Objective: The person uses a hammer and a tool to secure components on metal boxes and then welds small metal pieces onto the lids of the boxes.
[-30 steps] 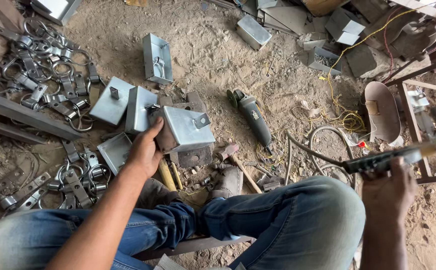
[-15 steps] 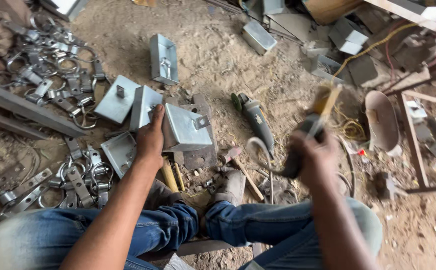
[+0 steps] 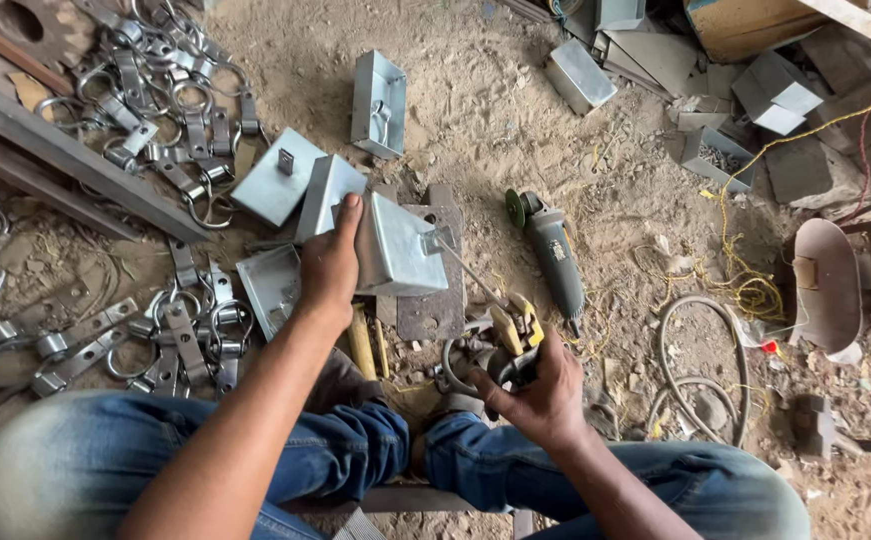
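Far out to the left of the grip, a heap of grey metal strap clamps with ring ends (image 3: 145, 110) lies scattered on the sandy dirt floor (image 3: 475, 110), beside a long rusty steel angle bar (image 3: 65, 160). Closer in, a flat square galvanised plate with a small tab (image 3: 277, 177) sits just left of the left hand (image 3: 330, 265), and that hand presses palm-down on a folded galvanised sheet-metal box (image 3: 400, 245), fingers spread along its left edge, its grip flat and holding the box steady on a dark rusty steel block (image 3: 435, 310). Just above that grip, well apart, an open rectangular galvanised tray with a bracket inside (image 3: 377, 103) rests on the dirt. Now the right side: the right hand (image 3: 540, 390) has its grip closed around a yellow-jawed welding electrode holder (image 3: 510, 335), whose thin electrode rod (image 3: 470, 275) reaches up-left and touches the box at its right corner. Just right of that grip lies a grey angle grinder with a green disc (image 3: 550, 250), and beyond it a tangle of yellow wire (image 3: 745, 290) and a grey hose loop (image 3: 700, 370).
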